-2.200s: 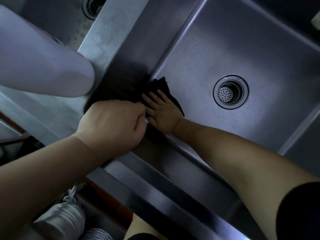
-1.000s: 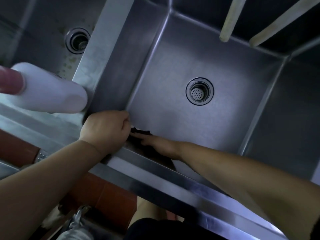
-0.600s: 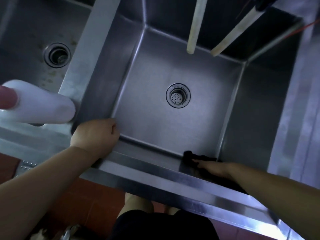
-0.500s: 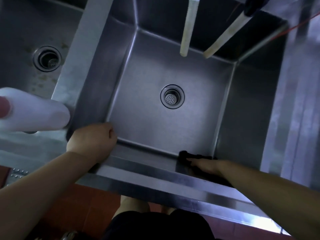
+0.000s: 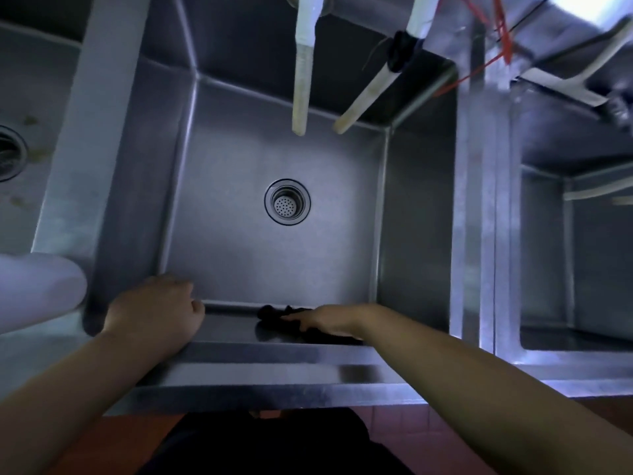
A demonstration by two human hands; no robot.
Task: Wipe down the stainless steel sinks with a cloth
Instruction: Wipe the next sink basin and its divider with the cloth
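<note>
A deep stainless steel sink [image 5: 239, 255] with a round drain [image 5: 287, 201] fills the middle of the head view. A dark cloth [image 5: 274, 315] lies against the sink's near inner wall, just below the front rim. My right hand [image 5: 322, 320] presses flat on that cloth, fingers pointing left. My left hand [image 5: 156, 311] is curled over the front rim at the sink's near left corner, holding no object. Part of the cloth is hidden under my right hand.
Another sink [image 5: 20, 159] with a stained floor lies to the left, a third sink [image 5: 582, 269] to the right. A white bottle [image 5: 34, 293] sits on the left rim. Two pale spouts [image 5: 301, 80] hang over the middle sink's back. The front rim [image 5: 274, 371] is broad.
My right hand swept the cloth along the near wall from the left corner to the right, and has since come back a little leftward. My left hand stayed on the rim. The camera view pulled back.
</note>
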